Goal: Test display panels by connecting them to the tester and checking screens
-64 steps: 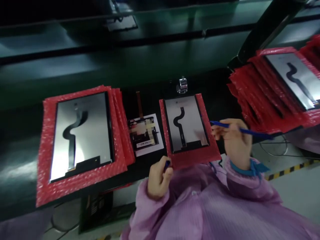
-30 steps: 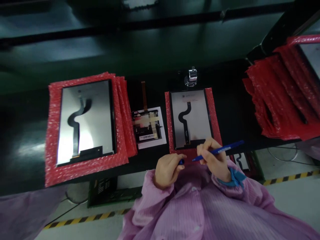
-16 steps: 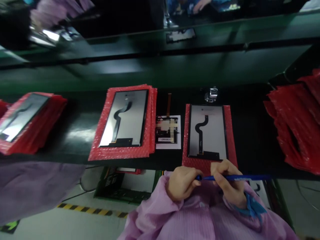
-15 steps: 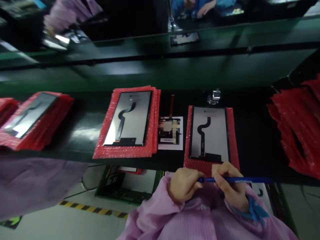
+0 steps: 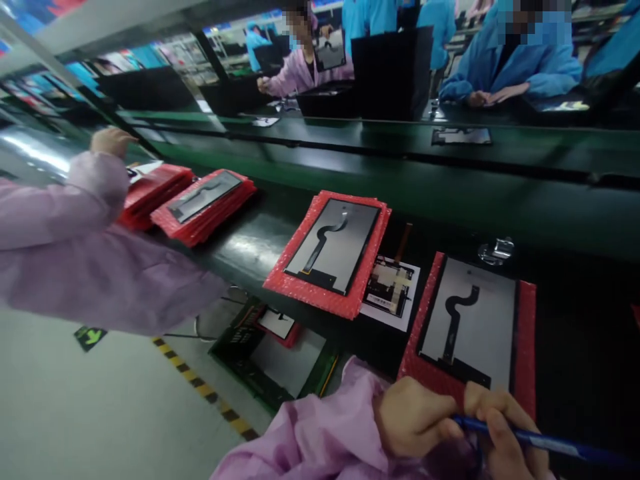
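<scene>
A slim blue pen (image 5: 560, 445) spans my two hands at the bottom right. My left hand (image 5: 416, 415) is closed, its thumb and finger at one end of the pen. My right hand (image 5: 503, 423) grips the pen further along, fingers curled round it. Just beyond them lies a display panel (image 5: 487, 313) with a black S-shaped flex cable, on a red bubble-wrap bag (image 5: 527, 347). To its left is a white sheet (image 5: 411, 300) bearing a small assembly with a barcode label. Left of that, another display panel (image 5: 350, 240) rests on stacked red bubble-wrap bags (image 5: 277, 283).
Crumpled clear film (image 5: 497, 251) lies behind the nearer panel. More stacked bags (image 5: 205, 223) with a panel are further left, beside a co-worker's sleeve (image 5: 100, 200). A green crate (image 5: 320, 380) stands below the table edge. People in blue and pink work across the bench.
My view has turned left and up, so the bench and my hands appear further right, and people opposite now show. Both hands still hold the pen.
</scene>
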A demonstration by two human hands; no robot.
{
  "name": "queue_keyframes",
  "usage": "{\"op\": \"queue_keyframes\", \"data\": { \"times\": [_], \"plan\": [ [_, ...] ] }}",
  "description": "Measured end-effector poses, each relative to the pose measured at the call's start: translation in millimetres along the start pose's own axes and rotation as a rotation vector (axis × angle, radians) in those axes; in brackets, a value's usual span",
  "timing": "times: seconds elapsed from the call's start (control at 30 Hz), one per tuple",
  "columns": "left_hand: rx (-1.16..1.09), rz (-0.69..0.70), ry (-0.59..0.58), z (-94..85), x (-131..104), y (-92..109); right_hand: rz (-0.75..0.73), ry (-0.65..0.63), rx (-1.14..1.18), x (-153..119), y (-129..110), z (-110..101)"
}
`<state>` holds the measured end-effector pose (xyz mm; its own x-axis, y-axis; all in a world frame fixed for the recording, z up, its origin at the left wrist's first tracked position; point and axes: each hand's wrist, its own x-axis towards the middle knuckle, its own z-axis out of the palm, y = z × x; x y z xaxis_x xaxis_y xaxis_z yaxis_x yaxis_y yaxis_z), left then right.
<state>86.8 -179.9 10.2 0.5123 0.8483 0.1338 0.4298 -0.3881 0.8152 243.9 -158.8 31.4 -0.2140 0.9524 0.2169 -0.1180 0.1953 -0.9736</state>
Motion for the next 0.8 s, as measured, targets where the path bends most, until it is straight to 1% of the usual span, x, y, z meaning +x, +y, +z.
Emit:
{"op": "queue_keyframes", "data": {
  "times": [0.07,0.17,0.23,0.3,0.33,0.4,0.47,0.53,0.63,0.7,0.73,0.8],
  "plan": [
    [-0.009,-0.033,-0.027,2.0,0,2,-0.004,-0.051,-0.045,1,6,-1],
    [0.015,-0.069,-0.053,0.8,2,6,-0.079,-0.078,-0.155,2,16,-3],
    [0.015,-0.039,-0.046,-4.7,6,8,-0.117,-0.138,-0.216,2,20,-6],
    [-0.064,0.067,-0.059,-14.2,14,9,-0.136,-0.226,-0.272,2,18,-11],
    [-0.137,0.144,-0.096,-19.8,18,9,-0.139,-0.268,-0.297,3,15,-13],
    [-0.299,0.275,-0.216,-31.6,29,11,-0.138,-0.358,-0.328,6,8,-19],
    [-0.417,0.313,-0.318,-42.3,39,15,-0.139,-0.44,-0.35,13,-2,-26],
    [-0.518,0.265,-0.361,-52.0,50,19,-0.179,-0.502,-0.434,26,-10,-32],
    [-0.756,0.101,-0.35,-66.9,66,21,-0.246,-0.501,-0.59,57,-23,-37],
    [-0.909,-0.018,-0.329,-77.4,78,16,-0.237,-0.485,-0.617,82,-30,-35],
    [-0.965,-0.054,-0.33,-82.2,84,13,-0.222,-0.473,-0.625,94,-33,-33],
    [-1.029,-0.065,-0.358,-89.4,95,6,-0.25,-0.457,-0.633,115,-36,-28]
  ]
}}
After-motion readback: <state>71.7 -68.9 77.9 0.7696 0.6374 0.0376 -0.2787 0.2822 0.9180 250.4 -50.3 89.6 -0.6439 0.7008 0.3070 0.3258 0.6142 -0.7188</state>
